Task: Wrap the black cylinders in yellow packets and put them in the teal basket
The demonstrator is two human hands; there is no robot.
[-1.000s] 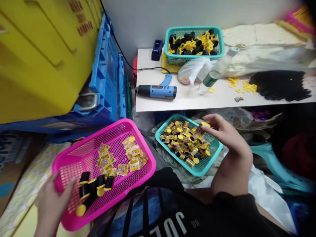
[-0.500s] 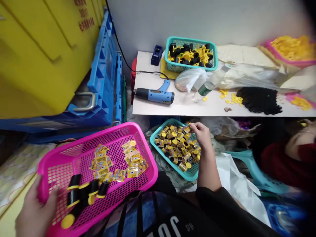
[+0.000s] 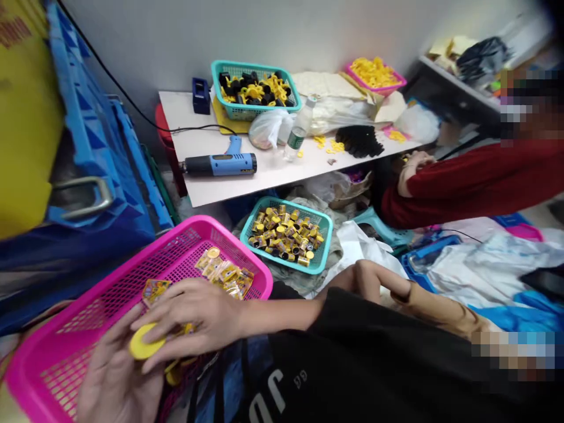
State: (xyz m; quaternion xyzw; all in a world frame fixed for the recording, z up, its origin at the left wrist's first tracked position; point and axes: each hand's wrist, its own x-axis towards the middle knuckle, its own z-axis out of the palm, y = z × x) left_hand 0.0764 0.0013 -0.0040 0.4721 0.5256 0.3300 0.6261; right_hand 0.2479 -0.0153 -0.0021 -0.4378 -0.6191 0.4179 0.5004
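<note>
Over the pink basket (image 3: pixel 211 223), my two hands meet around a small cylinder with a round yellow end (image 3: pixel 147 342). My left hand (image 3: pixel 118 376) is curled around its lower side, slightly blurred. The fingers of my right hand (image 3: pixel 194 317) close on the yellow end from above, hiding most of the cylinder's body. Small printed yellow stickers (image 3: pixel 227 275) lie in the basket beyond my right hand, and another printed sticker (image 3: pixel 154 289) shows by its fingers. More yellow-ended pieces (image 3: pixel 174 374) are partly hidden beneath my hands.
A teal basket (image 3: pixel 324 252) of labelled cylinders stands right of the pink one. On the white table (image 3: pixel 207 191) are a blue heat gun (image 3: pixel 233 164), a bottle (image 3: pixel 295 138) and a teal basket (image 3: pixel 219 94) of black and yellow parts. A person in a red sleeve (image 3: pixel 467 182) sits at right.
My right hand has come from the teal basket to the pink one. My left hand has left the pink rim and is at the cylinder. The view has swung right.
</note>
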